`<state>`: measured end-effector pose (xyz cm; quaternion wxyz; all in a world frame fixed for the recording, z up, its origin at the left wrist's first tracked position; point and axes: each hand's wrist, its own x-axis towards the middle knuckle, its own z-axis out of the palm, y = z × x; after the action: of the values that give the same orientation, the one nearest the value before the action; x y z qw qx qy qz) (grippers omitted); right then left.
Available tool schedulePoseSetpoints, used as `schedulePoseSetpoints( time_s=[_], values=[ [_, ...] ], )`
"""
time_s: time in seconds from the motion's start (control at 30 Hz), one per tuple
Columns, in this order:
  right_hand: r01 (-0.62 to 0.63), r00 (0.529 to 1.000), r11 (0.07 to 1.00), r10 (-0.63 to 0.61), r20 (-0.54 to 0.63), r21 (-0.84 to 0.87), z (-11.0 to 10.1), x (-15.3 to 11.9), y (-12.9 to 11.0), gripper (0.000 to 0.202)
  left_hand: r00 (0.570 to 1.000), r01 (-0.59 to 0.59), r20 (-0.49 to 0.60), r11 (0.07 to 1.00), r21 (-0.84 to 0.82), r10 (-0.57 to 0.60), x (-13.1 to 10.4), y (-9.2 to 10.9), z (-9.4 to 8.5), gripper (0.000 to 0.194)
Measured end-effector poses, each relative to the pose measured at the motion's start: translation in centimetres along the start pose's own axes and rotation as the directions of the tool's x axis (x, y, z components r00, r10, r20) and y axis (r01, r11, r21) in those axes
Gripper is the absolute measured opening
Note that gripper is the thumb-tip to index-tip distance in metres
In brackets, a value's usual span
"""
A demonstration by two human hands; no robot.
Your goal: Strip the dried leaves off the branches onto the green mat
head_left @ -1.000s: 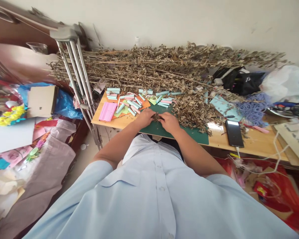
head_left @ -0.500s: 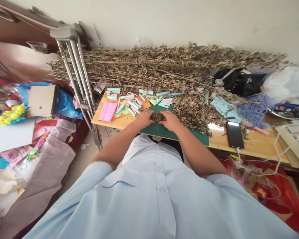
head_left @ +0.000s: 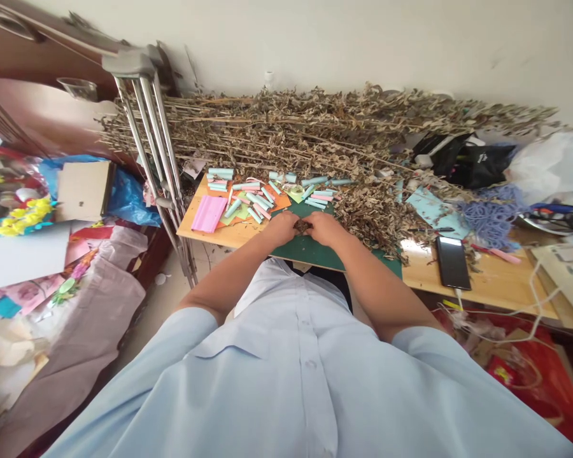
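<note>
Over a dark green mat my left hand and my right hand meet, their fingers closed round a small clump of dried leaves. The clump is partly hidden by my fingers and thumbs. Beside my right hand lies a loose heap of dried leaves. Beyond my left hand are several pale blue and pink paper rolls, some lying on orange and green paper. A folded pink paper rests at the table's left end.
Long bundles of dried stalks line the wall behind. Metal crutches lean at the table's left. A phone with a white cable, blue yarn and a light blue sheet lie to the right on the wooden table.
My hands have drawn closer together, squeezing the clump of dried leaves that was spread wider between them. The view has shifted slightly.
</note>
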<state>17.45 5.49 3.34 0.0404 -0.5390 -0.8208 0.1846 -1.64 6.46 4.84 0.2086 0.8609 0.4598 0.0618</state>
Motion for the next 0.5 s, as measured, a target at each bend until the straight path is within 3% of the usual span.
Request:
schedulePoseSetpoints(
  time_s=[0.17, 0.27, 0.37, 0.5],
  values=[
    [-0.030, 0.997, 0.998, 0.034, -0.065, 0.052, 1.0, -0.7, 0.0, 0.038, 0.999, -0.037, -0.026, 0.999, -0.016, 0.037, 0.1, -0.6, 0.5, 0.022],
    [-0.053, 0.991, 0.990, 0.068, -0.113, 0.130, 1.1, -0.6, 0.3, 0.060, 0.998, -0.054, -0.024, 0.998, -0.039, 0.053, 0.4, -0.9, 0.6, 0.041],
    [-0.096, 0.992, 0.982, 0.108, -0.070, 0.164, 0.7, 0.0, 0.3, 0.076, 0.998, -0.053, 0.016, 0.998, -0.028, 0.054, 0.8, -0.9, 0.4, 0.048],
    [-0.112, 0.993, 0.986, 0.108, 0.037, 0.121, -0.1, 0.7, -0.1, 0.056, 0.997, 0.043, 0.061, 0.998, 0.039, -0.045, 1.1, -0.3, 0.3, 0.048]
  ],
)
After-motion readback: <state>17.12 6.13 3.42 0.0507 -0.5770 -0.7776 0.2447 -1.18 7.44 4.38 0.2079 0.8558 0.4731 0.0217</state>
